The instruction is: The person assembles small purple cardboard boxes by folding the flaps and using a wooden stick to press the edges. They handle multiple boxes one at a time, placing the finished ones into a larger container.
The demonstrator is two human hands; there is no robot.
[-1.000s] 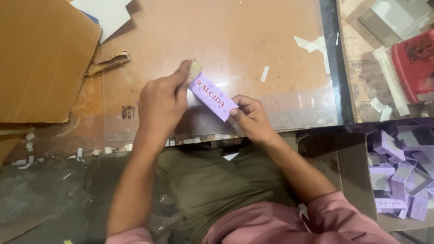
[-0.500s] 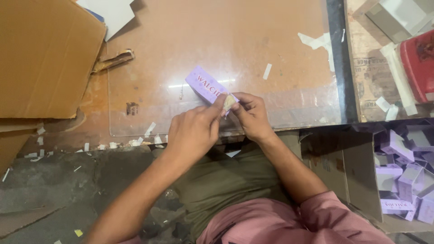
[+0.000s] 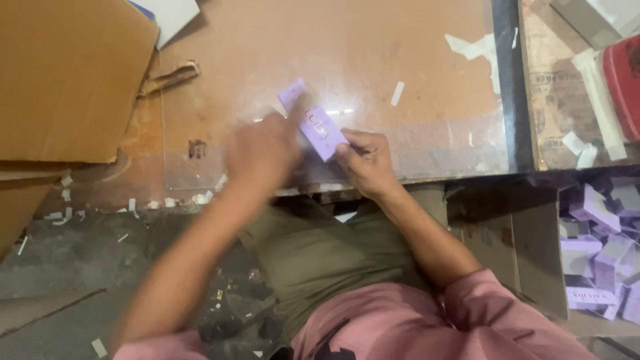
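A small purple carton [image 3: 313,125] with pale lettering lies slanted just above the glass-topped brown table [image 3: 400,53]. My right hand [image 3: 365,162] grips its near end with fingers and thumb. My left hand [image 3: 263,152], blurred by motion, presses against the carton's left side, fingers reaching toward its far end. Whether the left hand truly grips the carton is unclear. My olive trousers and pink sleeves fill the lower view.
Flat brown cardboard sheets [image 3: 67,80] lie at the left. A box of several purple cartons [image 3: 600,253] sits low at the right. A red object [image 3: 623,73] and white tape scraps [image 3: 470,48] lie at the far right. Paper bits litter the floor.
The left hand moved from the carton's far end to its near end, then back up along its left side. The right hand kept its grip, and the carton shifted slightly.
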